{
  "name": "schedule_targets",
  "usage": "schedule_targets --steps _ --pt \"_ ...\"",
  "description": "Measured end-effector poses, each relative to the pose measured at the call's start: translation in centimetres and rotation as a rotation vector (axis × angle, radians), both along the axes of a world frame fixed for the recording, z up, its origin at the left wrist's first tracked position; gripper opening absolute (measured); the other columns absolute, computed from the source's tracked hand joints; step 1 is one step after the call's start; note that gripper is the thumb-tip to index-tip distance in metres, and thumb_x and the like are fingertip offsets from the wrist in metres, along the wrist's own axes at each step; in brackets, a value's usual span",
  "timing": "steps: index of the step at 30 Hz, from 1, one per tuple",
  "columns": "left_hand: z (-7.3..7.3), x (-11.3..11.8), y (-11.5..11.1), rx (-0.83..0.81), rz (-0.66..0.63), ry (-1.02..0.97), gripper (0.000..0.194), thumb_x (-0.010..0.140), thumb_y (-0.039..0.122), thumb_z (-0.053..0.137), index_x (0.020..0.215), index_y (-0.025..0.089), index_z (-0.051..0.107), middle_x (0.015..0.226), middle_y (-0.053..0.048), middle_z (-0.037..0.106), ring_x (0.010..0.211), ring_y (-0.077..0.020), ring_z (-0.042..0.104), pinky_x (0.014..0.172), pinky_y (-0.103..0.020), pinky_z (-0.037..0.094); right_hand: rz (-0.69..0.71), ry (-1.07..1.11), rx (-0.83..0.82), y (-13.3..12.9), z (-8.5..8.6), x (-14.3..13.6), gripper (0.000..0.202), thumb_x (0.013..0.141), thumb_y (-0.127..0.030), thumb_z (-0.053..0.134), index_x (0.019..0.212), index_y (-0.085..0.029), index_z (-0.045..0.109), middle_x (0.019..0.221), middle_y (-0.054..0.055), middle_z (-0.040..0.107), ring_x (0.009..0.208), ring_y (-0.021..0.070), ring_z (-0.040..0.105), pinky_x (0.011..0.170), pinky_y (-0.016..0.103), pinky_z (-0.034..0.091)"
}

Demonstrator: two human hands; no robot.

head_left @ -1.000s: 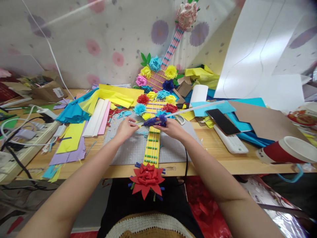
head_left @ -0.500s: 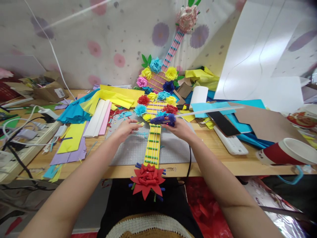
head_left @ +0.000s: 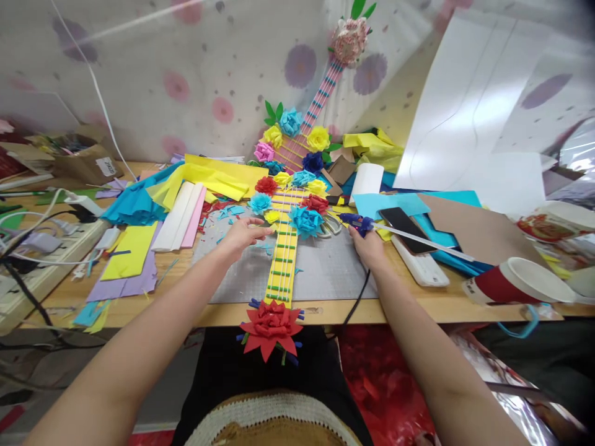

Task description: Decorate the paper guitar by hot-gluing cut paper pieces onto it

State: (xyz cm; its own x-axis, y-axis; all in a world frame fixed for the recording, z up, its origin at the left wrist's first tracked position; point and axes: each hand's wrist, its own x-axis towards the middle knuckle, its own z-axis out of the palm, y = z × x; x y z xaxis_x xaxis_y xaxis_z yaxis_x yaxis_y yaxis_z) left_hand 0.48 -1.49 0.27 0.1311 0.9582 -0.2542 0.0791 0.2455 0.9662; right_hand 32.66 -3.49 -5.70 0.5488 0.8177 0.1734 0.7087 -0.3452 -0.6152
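A paper-flower-covered craft guitar (head_left: pixel 282 263) lies on the grey cutting mat (head_left: pixel 237 272), its yellow neck pointing toward me and a big red paper flower (head_left: pixel 271 327) at the near end, past the table edge. My left hand (head_left: pixel 244 238) is closed in a pinch at the left of the neck's upper end, beside a small yellow flower (head_left: pixel 273 217). What its fingertips hold is too small to make out. In my right hand (head_left: pixel 369 246) is a dark blue hot glue gun (head_left: pixel 357 221), right of the blue flower (head_left: pixel 306 222); a long glue stick (head_left: pixel 425 241) sticks out behind it.
Scissors (head_left: pixel 331 227) lie by the glue gun. On the right are a phone (head_left: pixel 405 228), a white device (head_left: pixel 425 266) and a paper cup (head_left: pixel 515 282). Crepe paper (head_left: pixel 139 201) and a power strip (head_left: pixel 51 272) fill the left. Behind stands a pink flower guitar (head_left: pixel 320 105).
My right hand has carried the glue gun rightward, away from the neck, uncovering the blue flower and scissors. My left hand has come slightly right, closer to the neck.
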Motion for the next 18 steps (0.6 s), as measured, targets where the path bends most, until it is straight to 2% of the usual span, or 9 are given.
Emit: schedule_targets --steps 3,9,18 --pt "0.1 0.2 -0.4 0.02 -0.009 0.049 0.048 0.049 0.032 0.082 0.086 0.018 0.054 0.059 0.003 0.061 0.059 -0.0115 0.056 0.056 -0.024 0.033 -0.077 0.036 -0.011 0.2 -0.5 -0.5 0.057 0.079 -0.053 0.048 0.104 -0.004 0.062 0.1 0.025 0.065 0.097 0.0341 0.059 0.082 0.041 0.042" --pt "0.2 0.1 -0.7 0.039 -0.002 0.08 0.047 0.049 0.032 0.08 0.085 0.018 0.053 0.059 0.003 0.062 0.059 -0.0125 0.057 0.056 -0.025 0.034 -0.083 0.046 0.024 0.5 -0.4 -0.2 0.053 0.083 -0.047 0.046 0.109 -0.002 0.059 0.106 0.026 0.063 0.102 0.0344 0.057 0.087 0.042 0.041" --pt "1.2 1.3 -1.4 0.054 0.062 0.03 0.044 0.047 0.024 0.08 0.08 0.018 0.051 0.054 0.002 0.062 0.052 -0.0119 0.054 0.054 -0.025 0.036 -0.027 -0.06 -0.004 0.4 -0.3 -0.4 0.05 0.081 -0.052 0.048 0.099 -0.008 0.06 0.094 0.022 0.065 0.092 0.0312 0.06 0.082 0.039 0.042"
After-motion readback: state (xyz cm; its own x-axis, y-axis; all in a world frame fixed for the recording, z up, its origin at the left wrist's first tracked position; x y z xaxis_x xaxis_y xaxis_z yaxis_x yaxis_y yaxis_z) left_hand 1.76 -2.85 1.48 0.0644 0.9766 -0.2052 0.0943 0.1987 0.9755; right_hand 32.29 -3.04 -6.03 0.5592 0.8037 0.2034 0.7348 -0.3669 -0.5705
